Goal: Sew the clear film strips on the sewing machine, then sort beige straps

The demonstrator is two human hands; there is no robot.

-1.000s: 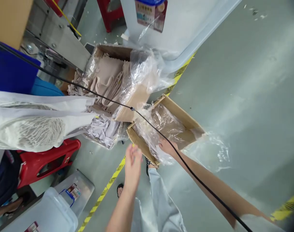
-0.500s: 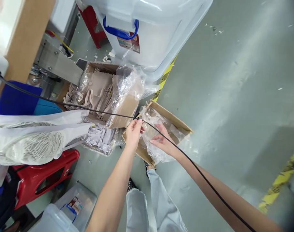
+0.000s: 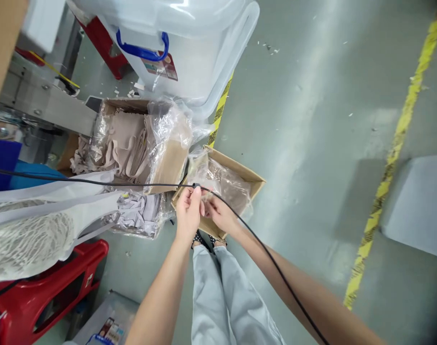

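My left hand (image 3: 189, 211) is closed, thumb and fingers pinched at a small dark clip (image 3: 196, 185) on a thin black cable (image 3: 146, 185). From there the cable runs left past the garments and down to the right across my right forearm. Beside it, my right hand (image 3: 222, 214) has its fingers bent in against the left fingers; what they pinch, if anything, is hidden. Both hands are over an open cardboard box (image 3: 240, 167) on the floor, lined with clear plastic film (image 3: 227, 179).
Left of the hands stand a box of beige fabric pieces (image 3: 127, 129) and a bag of pale strips (image 3: 139, 211). White lace bras (image 3: 35, 225) hang above a red stool (image 3: 35, 306). Behind is a clear lidded bin (image 3: 189, 67). Yellow floor tape (image 3: 394, 153) runs at right.
My right hand, spread over the plastic film before, has moved left to meet my left hand, and its fingers have curled. The left hand keeps its pinch at the clip. The view has shifted right.
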